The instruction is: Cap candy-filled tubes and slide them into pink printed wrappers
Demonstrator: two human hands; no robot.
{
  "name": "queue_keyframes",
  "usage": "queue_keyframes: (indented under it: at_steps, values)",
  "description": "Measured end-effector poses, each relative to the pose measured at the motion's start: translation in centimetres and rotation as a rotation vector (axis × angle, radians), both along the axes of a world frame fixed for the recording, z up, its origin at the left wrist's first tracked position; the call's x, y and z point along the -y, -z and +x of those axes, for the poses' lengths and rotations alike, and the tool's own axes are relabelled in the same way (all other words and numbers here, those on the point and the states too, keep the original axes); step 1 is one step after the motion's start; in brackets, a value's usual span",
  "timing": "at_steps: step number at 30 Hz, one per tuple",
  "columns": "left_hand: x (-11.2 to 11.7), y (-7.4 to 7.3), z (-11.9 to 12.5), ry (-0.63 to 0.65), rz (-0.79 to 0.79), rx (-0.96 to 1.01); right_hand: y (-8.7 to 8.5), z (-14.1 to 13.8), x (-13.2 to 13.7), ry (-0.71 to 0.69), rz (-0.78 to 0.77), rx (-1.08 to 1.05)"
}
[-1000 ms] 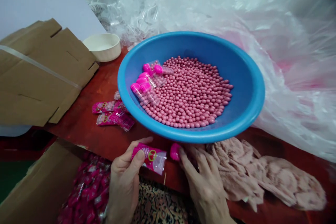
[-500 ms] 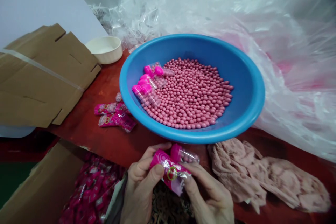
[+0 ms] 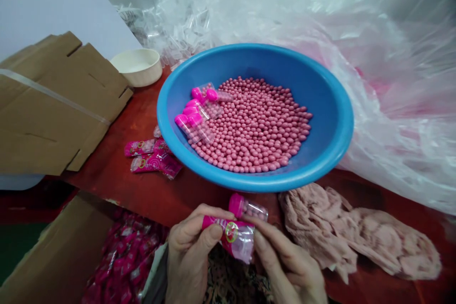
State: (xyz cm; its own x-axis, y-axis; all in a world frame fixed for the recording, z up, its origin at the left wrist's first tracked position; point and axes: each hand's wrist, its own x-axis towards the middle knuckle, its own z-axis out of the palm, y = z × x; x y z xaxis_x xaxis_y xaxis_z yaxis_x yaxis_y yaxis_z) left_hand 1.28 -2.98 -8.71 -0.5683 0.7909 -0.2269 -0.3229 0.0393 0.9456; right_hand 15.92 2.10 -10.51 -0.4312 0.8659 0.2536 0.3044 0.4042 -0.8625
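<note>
A small pink printed plastic packet (image 3: 233,236) with a clear end is held between both hands below the basin. My left hand (image 3: 194,249) pinches its left end between thumb and fingers. At the clear right end, the thumb and fingers of my right hand (image 3: 285,263) close on its edge. Just beyond my fingers, on the table, lies a clear tube with a pink cap (image 3: 247,207), filled with pink balls. The blue basin (image 3: 342,118) holds many pink candy balls (image 3: 252,123) and several pink-capped tubes (image 3: 194,118) at its left side.
Several filled pink packets (image 3: 153,157) lie left of the basin on the red table (image 3: 117,190). Below left is a cardboard box (image 3: 46,251) of pink packets. Folded cardboard (image 3: 60,104), a white bowl (image 3: 142,78), clear empty tubes (image 3: 192,23), plastic sheeting (image 3: 402,142) and a crumpled cloth (image 3: 356,232) surround the basin.
The packet has been turned to lie more level, showing more of its clear right end. My right hand has shifted slightly right and down. The whole view has shifted slightly.
</note>
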Motion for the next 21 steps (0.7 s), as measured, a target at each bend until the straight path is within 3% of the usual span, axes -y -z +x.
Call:
queue_keyframes:
  at_steps: [2,4,7,9,13,17,21]
  values:
    - [-0.2,0.0,-0.2,-0.087,-0.013,0.072,0.1,1.7,-0.5,0.211,0.072,0.117]
    - [-0.4,0.0,-0.4,-0.15,-0.016,0.101,1.0,3.7,-1.3,0.434,0.298,0.35]
    - [-0.4,0.1,-0.7,-0.151,-0.032,0.153,2.9,6.0,-2.9,0.344,0.472,0.612]
    - [-0.4,0.1,-0.9,-0.122,-0.054,0.204,3.6,6.6,-3.7,0.385,0.524,0.561]
    - [-0.3,0.1,-0.9,-0.12,-0.073,0.27,2.9,5.7,-4.1,0.435,0.56,0.403]
    - [-0.3,-0.2,-0.7,-0.173,-0.079,0.28,2.1,3.5,-2.6,0.507,0.508,0.418]
    - [-0.4,-0.1,-0.9,-0.191,-0.089,0.277,3.1,0.7,-1.0,0.233,0.59,0.521]
